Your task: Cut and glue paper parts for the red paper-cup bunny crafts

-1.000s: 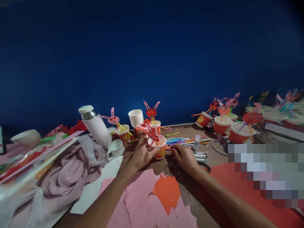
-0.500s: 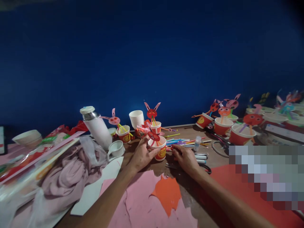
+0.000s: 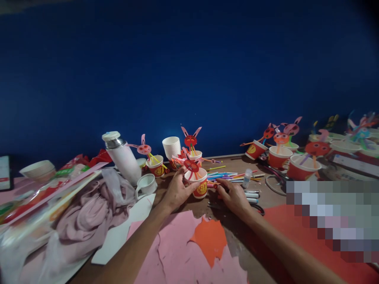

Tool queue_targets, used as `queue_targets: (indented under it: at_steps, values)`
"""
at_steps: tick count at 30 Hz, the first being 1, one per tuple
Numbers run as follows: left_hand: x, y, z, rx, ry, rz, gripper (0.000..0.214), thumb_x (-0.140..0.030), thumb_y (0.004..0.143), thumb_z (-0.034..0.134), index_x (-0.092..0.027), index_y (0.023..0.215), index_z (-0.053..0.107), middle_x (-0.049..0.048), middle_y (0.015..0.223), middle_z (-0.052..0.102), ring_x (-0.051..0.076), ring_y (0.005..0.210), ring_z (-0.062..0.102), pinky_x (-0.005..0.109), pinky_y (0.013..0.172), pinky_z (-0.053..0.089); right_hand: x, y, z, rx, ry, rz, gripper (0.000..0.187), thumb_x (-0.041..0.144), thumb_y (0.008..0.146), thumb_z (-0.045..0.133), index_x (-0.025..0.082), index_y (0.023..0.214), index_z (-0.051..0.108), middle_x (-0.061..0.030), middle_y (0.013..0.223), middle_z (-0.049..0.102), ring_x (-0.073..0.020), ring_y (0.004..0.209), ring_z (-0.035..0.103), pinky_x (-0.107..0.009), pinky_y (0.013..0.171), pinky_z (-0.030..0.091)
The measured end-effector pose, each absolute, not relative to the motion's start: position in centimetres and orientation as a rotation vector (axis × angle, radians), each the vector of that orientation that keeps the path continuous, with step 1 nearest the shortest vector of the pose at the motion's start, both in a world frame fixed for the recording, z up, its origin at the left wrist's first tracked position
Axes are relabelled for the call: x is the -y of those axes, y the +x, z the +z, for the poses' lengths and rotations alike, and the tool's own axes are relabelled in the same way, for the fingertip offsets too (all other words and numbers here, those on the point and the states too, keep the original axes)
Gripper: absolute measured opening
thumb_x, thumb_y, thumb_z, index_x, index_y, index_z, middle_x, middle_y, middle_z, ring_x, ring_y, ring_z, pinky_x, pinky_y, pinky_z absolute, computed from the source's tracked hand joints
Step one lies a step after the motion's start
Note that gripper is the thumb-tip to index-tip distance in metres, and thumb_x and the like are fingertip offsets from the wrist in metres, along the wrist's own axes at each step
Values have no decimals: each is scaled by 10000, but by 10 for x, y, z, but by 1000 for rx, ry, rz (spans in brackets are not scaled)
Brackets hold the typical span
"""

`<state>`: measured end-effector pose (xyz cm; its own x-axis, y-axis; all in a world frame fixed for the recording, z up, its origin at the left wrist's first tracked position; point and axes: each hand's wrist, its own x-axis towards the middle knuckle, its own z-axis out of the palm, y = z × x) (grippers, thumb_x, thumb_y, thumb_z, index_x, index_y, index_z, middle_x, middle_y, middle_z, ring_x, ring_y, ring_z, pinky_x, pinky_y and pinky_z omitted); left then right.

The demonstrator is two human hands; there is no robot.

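No legible text; just a blurred yellow emblem on the paper cup (image 3: 200,187)

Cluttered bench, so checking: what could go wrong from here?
The left hand grips a light cup; squeezing could tip it or bend the paper face standing in it. The right hand lies by the scissors and loose markers; a sweep might nick a finger or roll them. The small bottle behind could get knocked over.

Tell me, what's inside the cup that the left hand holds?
A red paper face on thin straws sticks up out of the cup in the left hand. The cup's wall hides the straws' lower ends and the bottom.
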<state>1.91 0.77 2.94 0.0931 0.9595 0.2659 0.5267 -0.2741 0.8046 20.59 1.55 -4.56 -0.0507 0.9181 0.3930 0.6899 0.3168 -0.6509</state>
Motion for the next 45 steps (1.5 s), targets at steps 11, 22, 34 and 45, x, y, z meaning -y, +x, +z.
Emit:
queue_targets:
  at_steps: [11, 22, 34, 45]
  values:
    - [-4, 21, 35, -1426, 1831, 1046, 317, -232, 687, 654, -169, 984, 561, 52, 920, 671, 188, 843, 633, 289, 760, 501, -19, 207, -53, 1772, -1378, 396, 308, 308, 856, 407, 180, 942, 672, -54, 759, 709, -199, 700, 656, -278, 615, 493]
    - [-1, 25, 37, -1514, 1771, 1050, 299, -269, 664, 671, -167, 925, 565, 37, 814, 667, 188, 744, 639, 280, 684, 513, -19, 204, -50, 1713, -1328, 388, 246, 241, 813, 461, 202, 926, 675, -52, 863, 700, -192, 741, 649, -297, 661, 511]
    - [-10, 15, 21, -1601, 1971, 1077, 379, -342, 689, 632, -139, 1000, 559, 59, 808, 627, 235, 877, 605, 342, 793, 465, -17, 204, -49, 1692, -1303, 459, 311, 195, 784, 442, 215, 1018, 645, -30, 830, 696, -189, 743, 635, -303, 685, 500]
    - [-14, 12, 18, -1716, 2060, 984, 437, -379, 712, 604, -110, 1049, 538, 105, 878, 638, 261, 904, 599, 359, 801, 461, -18, 208, -50, 1584, -1304, 633, 142, 280, 772, 472, 202, 782, 590, 4, 661, 618, -156, 598, 585, -267, 566, 481]
